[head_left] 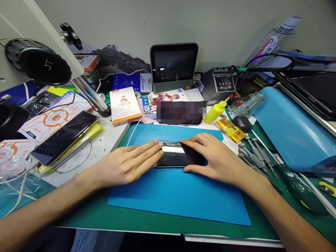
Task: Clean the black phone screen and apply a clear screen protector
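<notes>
A black smartphone [170, 160] lies flat on the blue mat [178, 196], its glossy face showing a bright reflection. My left hand [128, 162] rests over the phone's left end with straight fingers side by side; its thumb is hidden. At the other end, my right hand [214, 155] holds the phone by its edges, thumb on the near edge and index finger on the far one. The lower side of the phone is out of sight.
Left of the mat, another phone [65, 138] lies on a yellow case, beside a microscope stand [90, 92]. A yellow squeeze bottle [215, 112], screwdrivers [256, 154] and a blue roll [294, 129] sit to the right. Behind are boxes and a small display [174, 66].
</notes>
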A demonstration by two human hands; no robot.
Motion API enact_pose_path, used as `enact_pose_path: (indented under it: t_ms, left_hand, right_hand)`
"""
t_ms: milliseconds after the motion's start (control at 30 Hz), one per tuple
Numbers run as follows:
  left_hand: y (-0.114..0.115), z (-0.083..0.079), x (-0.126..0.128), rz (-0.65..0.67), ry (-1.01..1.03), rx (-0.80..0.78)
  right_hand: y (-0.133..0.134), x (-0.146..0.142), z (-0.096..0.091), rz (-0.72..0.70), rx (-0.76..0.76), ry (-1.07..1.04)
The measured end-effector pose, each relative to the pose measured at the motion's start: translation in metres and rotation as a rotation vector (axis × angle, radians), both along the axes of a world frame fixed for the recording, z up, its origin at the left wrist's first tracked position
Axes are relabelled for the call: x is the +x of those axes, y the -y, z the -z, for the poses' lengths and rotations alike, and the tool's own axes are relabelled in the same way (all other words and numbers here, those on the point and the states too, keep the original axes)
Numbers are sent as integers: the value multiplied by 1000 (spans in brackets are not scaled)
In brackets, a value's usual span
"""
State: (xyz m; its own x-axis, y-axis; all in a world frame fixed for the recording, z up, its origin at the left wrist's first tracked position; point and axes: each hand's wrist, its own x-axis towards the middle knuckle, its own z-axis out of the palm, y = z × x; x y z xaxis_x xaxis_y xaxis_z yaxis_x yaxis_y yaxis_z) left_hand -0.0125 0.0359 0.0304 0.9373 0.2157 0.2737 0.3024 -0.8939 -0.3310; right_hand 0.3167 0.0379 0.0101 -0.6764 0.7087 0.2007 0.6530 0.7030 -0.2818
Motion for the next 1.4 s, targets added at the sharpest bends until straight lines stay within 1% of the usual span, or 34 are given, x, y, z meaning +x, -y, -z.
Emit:
enact_pose_path:
  t_ms: [167, 533, 833, 1000, 1100, 1267, 1400]
  left_hand:
    - [0, -1, 0, -7, 20, -11]
    - [-1, -3, 1, 5, 39, 67]
    - [0, -2, 1, 6, 54, 54]
    - [0, 1, 0, -8, 97, 3]
    - [-1, 3, -3, -25, 127, -56]
    - [-4, 3, -3, -35, 186, -199]
    - [-3, 2, -3, -36, 279, -301]
  right_hand:
    - [0, 1, 1, -1, -8, -6]
    - [-1, -1, -1, 17, -17, -22]
    - [-1, -1, -2, 41, -74, -59]
    - [0, -2, -4, 46, -103, -101]
    - [1, -2, -7, 59, -104, -118]
    - [0, 1, -12, 102, -44, -168]
    - [0, 3, -14, 95, 0, -224]
